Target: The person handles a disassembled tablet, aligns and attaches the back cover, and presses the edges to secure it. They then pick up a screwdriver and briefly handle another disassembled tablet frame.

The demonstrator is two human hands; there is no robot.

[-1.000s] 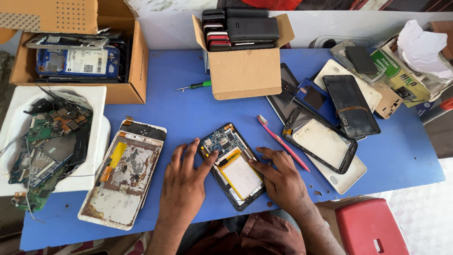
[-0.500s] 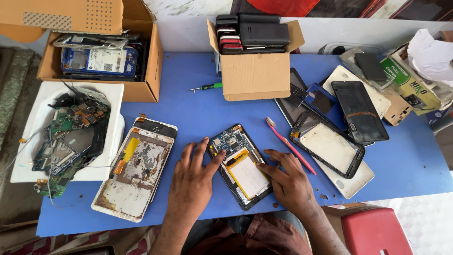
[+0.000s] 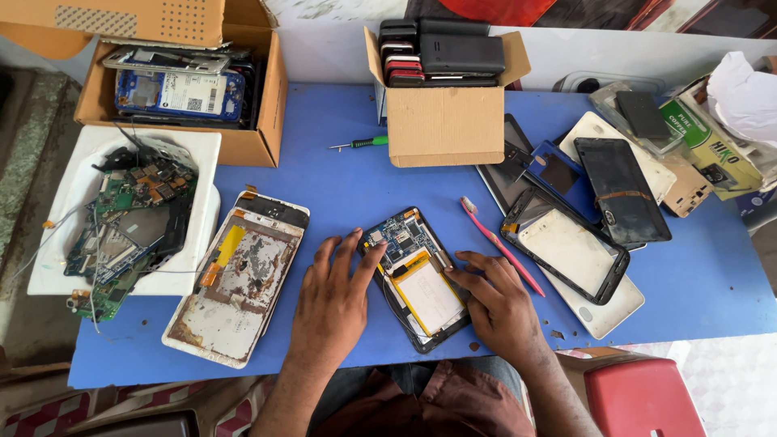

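A blue surface (image 3: 348,186) fills the view, crowded with dismantled electronics. Near its front edge, about midway along, lies an opened small tablet (image 3: 414,277), back cover off, circuit board toward the far end and a pale flat battery below it. The left hand (image 3: 332,301) rests flat just beside the tablet's left edge, fingers (image 3: 362,255) spread and released, the tips touching the casing, apparently to keep it from sliding. The right hand (image 3: 500,306) lies on the tablet's right edge with its fingers bent and pressing at the rim, grasping nothing; this looks like steadying or prying at the frame.

A pink toothbrush (image 3: 500,245) lies just beside the right hand. Toward the left front corner sits a larger stripped tablet shell (image 3: 235,287), and a white tray of circuit boards (image 3: 121,218) lies at the left edge. Two cardboard boxes (image 3: 443,121) holding phones stand along the far edge, with a green screwdriver (image 3: 360,144) between them. Loose screens and covers (image 3: 571,243) pile up at the right.

Compared with half a second ago, both hands keep the same places on the tablet; only the viewpoint has shifted slightly.
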